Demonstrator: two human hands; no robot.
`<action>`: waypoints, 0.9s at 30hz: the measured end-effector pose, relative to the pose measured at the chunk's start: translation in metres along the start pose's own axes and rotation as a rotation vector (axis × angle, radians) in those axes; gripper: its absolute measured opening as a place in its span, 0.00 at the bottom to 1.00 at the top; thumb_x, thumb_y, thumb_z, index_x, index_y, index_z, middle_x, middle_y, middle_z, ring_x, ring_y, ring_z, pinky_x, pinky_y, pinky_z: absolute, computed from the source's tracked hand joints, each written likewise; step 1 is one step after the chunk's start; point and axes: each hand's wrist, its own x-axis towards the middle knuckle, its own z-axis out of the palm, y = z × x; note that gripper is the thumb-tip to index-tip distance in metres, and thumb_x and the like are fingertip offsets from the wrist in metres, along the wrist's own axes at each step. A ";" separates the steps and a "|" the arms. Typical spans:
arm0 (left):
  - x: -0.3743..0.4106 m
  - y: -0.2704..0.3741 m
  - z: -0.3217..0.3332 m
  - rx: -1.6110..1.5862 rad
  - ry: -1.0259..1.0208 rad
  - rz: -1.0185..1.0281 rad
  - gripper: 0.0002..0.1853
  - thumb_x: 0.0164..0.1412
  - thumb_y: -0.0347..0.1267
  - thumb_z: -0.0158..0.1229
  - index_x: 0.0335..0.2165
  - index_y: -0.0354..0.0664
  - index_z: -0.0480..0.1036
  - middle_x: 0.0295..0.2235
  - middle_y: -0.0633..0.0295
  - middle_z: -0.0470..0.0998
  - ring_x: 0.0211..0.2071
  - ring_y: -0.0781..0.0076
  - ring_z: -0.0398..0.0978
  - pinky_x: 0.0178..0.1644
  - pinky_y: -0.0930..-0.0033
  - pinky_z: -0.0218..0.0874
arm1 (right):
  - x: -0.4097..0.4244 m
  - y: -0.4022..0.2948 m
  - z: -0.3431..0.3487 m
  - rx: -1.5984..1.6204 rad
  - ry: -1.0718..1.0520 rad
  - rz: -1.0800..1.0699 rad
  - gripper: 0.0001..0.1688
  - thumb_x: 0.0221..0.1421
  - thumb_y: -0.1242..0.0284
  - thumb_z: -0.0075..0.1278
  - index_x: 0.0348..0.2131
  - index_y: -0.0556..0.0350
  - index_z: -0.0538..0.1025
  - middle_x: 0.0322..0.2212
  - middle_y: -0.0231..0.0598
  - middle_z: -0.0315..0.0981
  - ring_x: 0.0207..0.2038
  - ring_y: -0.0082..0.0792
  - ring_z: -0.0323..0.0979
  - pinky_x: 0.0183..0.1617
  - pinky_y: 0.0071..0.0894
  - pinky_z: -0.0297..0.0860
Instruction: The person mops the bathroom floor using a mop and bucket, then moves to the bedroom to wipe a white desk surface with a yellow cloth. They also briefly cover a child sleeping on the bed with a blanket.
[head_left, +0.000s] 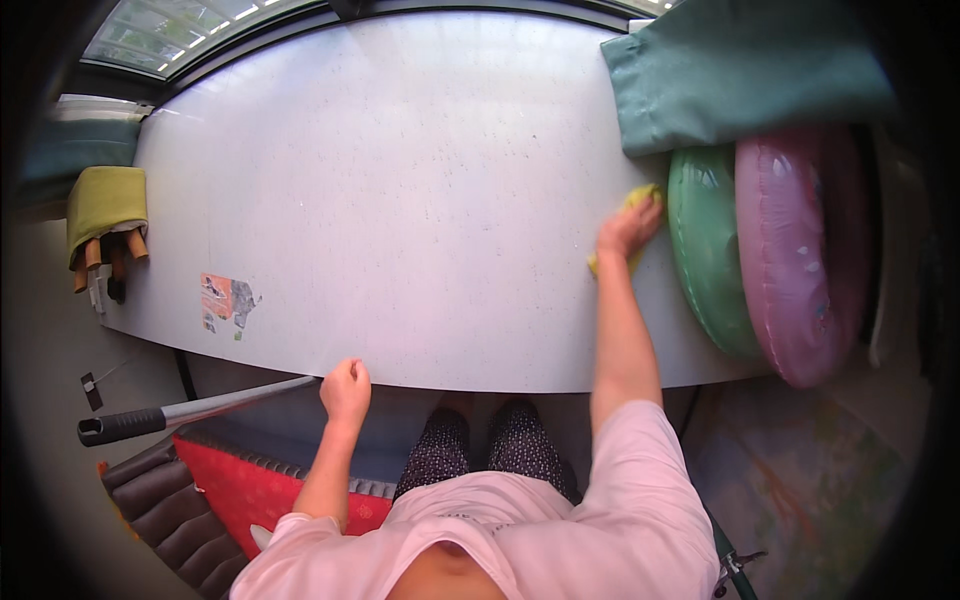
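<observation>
Under my right hand (630, 225) a yellow cloth (642, 195) is pressed to the white tabletop (420, 202), near its right side. The hand covers most of the cloth, and its edges show above and below. To the right of it, close by, stands a green inflatable ring (705, 247). My left hand (346, 391) is curled into a loose fist at the table's front edge, with nothing visible in it. Small dark specks are scattered over the white surface. Remains of a torn sticker (217, 296) cling to the front left part.
A pink inflatable ring (784, 255) leans beside the green one, below a teal curtain (720, 82). At the left end is a yellow-green bundle (109, 199) with wooden rods sticking out. A metal pole with a black grip (124, 427) juts out below the front edge, above a red cushion (255, 480).
</observation>
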 end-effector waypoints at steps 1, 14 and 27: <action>0.015 0.015 -0.006 -0.054 -0.010 0.022 0.10 0.56 0.27 0.55 0.36 0.33 0.76 0.27 0.51 0.79 0.25 0.54 0.77 0.31 0.59 0.68 | 0.013 -0.017 0.020 0.105 0.054 0.001 0.27 0.59 0.74 0.36 0.57 0.68 0.62 0.58 0.58 0.56 0.60 0.54 0.55 0.66 0.48 0.49; 0.249 0.174 0.036 0.091 0.380 0.516 0.39 0.60 0.44 0.54 0.62 0.36 0.50 0.64 0.48 0.45 0.67 0.53 0.38 0.68 0.46 0.29 | -0.034 -0.030 -0.034 0.299 -0.384 -0.639 0.29 0.52 0.83 0.44 0.55 0.60 0.66 0.58 0.50 0.59 0.60 0.49 0.58 0.65 0.44 0.54; 0.280 0.173 0.028 0.180 0.324 0.330 0.41 0.62 0.50 0.47 0.64 0.40 0.46 0.66 0.49 0.41 0.68 0.54 0.35 0.69 0.45 0.23 | 0.048 -0.144 0.045 0.395 -0.415 -0.635 0.28 0.54 0.84 0.39 0.56 0.58 0.67 0.60 0.47 0.57 0.63 0.46 0.55 0.67 0.45 0.50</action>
